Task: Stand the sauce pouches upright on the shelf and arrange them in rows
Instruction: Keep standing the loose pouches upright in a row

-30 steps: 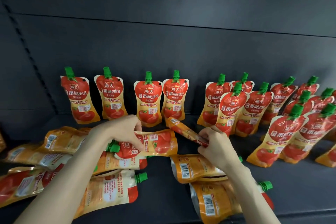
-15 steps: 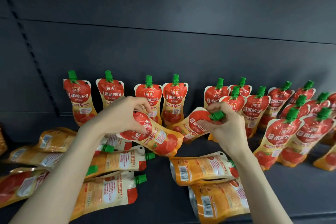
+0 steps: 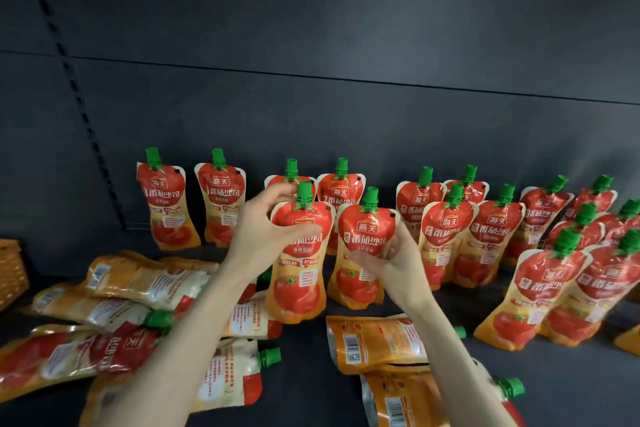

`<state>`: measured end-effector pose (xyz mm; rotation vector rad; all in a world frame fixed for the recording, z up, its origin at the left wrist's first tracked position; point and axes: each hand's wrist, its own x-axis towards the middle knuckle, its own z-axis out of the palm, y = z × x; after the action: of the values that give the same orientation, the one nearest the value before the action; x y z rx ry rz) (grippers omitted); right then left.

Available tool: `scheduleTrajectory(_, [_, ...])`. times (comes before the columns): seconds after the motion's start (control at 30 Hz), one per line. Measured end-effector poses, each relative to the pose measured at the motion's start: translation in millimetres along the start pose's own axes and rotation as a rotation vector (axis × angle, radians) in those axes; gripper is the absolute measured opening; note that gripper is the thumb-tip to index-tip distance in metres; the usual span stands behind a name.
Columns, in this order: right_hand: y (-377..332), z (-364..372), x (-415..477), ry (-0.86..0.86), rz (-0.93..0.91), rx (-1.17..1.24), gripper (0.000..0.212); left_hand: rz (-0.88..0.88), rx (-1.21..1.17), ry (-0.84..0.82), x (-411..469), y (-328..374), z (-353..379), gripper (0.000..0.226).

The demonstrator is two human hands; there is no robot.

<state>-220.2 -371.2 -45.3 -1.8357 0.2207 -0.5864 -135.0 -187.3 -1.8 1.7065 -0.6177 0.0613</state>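
Two hands busy: left hand (image 3: 259, 236) grips left pouch (image 3: 298, 288), right hand (image 3: 401, 263) pinches right pouch (image 3: 365, 232) (seating bases upright, second row)

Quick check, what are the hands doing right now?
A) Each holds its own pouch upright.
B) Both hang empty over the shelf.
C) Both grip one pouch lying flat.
A: the left hand grips the left pouch and the right hand grips the right pouch, both upright.
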Motion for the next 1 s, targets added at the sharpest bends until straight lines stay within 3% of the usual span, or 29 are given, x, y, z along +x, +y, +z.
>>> scheduleTrajectory(0.3, [10,-3,10,0.060,-0.005,-0.013,0.048,0.002,-0.094,0.076,22,-12,19,0.035])
scheduleTrajectory(0.5, [15,0,2,0.012,0.017,-0.152,0.063,-0.144,-0.058,-0.044,17,-41,29,0.040])
scheduleTrajectory(0.6, [18,0,-3,0.010,0.026,-0.205,0.056,-0.200,0.019,-0.108,6,-60,32,0.043])
scheduleTrajectory(0.83, [19,3,0,0.067,0.063,-0.228,0.047,-0.162,0.027,-0.019,3,-64,26,0.057])
scheduleTrajectory(1.0, [18,2,-1,0.028,0.076,-0.244,0.049,-0.181,0.049,-0.086,-8,-73,28,0.059])
